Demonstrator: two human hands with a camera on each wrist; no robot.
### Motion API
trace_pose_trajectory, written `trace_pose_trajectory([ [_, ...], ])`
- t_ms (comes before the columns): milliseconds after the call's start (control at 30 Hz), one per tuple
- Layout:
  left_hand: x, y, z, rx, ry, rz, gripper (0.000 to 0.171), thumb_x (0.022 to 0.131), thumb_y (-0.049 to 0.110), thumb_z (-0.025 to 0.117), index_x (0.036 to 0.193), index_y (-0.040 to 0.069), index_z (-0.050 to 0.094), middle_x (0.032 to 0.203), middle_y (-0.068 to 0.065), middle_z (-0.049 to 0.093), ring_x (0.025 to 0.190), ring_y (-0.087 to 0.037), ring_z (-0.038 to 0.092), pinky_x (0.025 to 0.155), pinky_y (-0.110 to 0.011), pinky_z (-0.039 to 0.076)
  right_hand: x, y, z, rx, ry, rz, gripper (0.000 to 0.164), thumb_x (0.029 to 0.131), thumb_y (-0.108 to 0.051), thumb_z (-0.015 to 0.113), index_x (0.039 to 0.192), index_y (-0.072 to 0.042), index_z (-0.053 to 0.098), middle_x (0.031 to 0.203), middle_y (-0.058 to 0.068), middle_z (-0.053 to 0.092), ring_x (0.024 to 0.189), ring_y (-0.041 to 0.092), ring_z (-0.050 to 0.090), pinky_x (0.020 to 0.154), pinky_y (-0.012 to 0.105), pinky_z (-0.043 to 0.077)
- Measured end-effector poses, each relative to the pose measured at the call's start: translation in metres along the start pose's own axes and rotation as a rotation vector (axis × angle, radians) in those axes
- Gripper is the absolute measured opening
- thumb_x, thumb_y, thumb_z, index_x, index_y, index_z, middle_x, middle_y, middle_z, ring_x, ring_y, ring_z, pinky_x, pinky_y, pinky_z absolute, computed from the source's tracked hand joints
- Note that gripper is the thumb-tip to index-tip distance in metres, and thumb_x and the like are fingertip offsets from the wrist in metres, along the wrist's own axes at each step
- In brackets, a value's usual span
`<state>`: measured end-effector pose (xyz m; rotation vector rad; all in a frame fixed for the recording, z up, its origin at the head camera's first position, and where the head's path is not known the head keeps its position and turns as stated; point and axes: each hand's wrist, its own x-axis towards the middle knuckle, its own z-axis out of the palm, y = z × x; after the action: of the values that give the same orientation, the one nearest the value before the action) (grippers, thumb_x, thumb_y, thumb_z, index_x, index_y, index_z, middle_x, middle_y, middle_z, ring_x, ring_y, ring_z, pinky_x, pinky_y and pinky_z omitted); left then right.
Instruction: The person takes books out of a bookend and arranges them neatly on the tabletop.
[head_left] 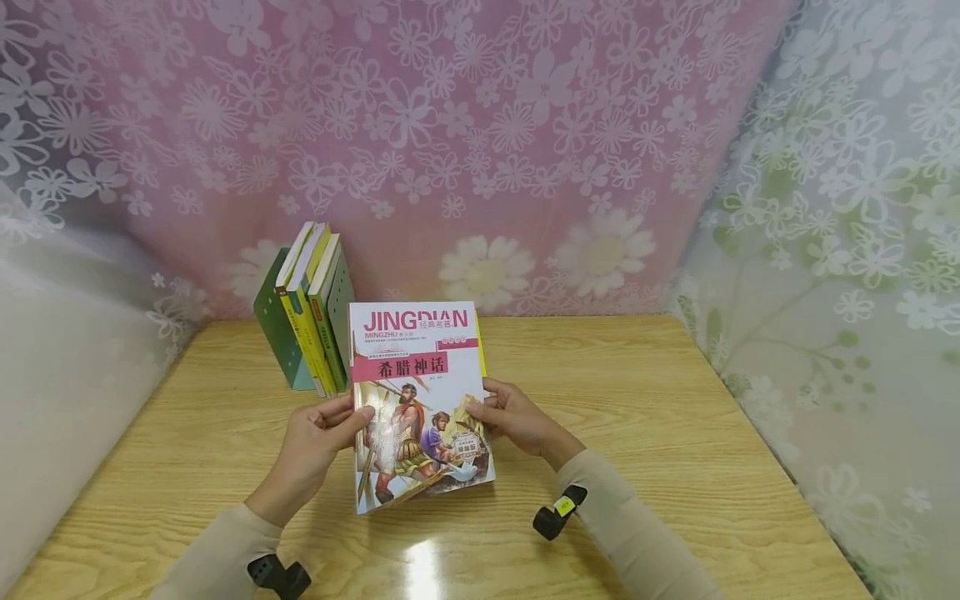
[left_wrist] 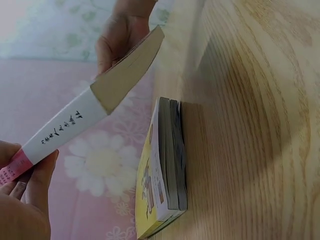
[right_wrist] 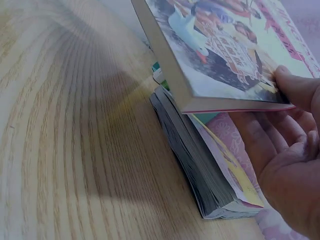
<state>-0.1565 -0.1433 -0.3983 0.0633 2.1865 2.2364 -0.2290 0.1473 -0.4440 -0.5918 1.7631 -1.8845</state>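
Observation:
Both hands hold a paperback book (head_left: 420, 400) tilted above the table, its white front cover with pink lettering and painted figures facing up. My left hand (head_left: 315, 437) grips the spine side, thumb on the cover; the left wrist view shows the fingers around the pink end of the white spine (left_wrist: 62, 125). At the opposite edge my right hand (head_left: 521, 417) pinches the book, thumb on top and fingers beneath, as the right wrist view shows. Beyond the held book, a small stack of books (left_wrist: 167, 160) with a yellow cover on top lies on the table, mostly hidden in the head view.
Several books (head_left: 311, 308) stand upright between green perforated bookends (head_left: 281, 325) at the back left of the wooden table (head_left: 600, 367). A pink floral cloth (head_left: 480, 150) hangs behind the table, with pale floral cloth at both sides.

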Motion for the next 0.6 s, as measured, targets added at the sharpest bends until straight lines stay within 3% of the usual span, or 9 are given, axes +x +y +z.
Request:
trace_pose_trajectory([
  [233,0.007,-0.001,-0.003,0.067,-0.008,-0.056,0.046,0.093,0.017,0.065,0.131,-0.006,0.054,0.110,-0.008,0.070,0.086,-0.003,0.067,0.074,-0.024,0.056,0.000,-0.003,0.001,0.016,0.055,-0.040,0.048,0.099,-0.014,0.055,0.141,0.002,0.039,0.090,-0.003,0.072,0.075,0.009,0.067,0.062,0.026,0.056],
  [400,0.012,0.001,-0.005,0.112,-0.027,-0.092,0.049,0.095,0.021,0.063,0.133,-0.006,0.051,0.119,-0.017,0.065,0.090,-0.002,0.066,0.078,-0.024,0.056,0.002,-0.002,0.000,0.030,0.074,-0.048,0.046,0.099,-0.011,0.054,0.140,0.004,0.040,0.089,-0.003,0.073,0.073,0.009,0.067,0.060,0.025,0.055],
  [600,0.013,0.003,-0.015,0.179,-0.012,-0.055,0.055,0.095,0.029,0.062,0.137,-0.003,0.050,0.133,-0.023,0.055,0.099,-0.003,0.064,0.087,-0.031,0.054,0.003,-0.006,-0.004,0.008,0.101,-0.062,0.045,0.099,-0.013,0.053,0.140,0.003,0.042,0.089,-0.003,0.073,0.074,0.010,0.067,0.063,0.029,0.056],
])
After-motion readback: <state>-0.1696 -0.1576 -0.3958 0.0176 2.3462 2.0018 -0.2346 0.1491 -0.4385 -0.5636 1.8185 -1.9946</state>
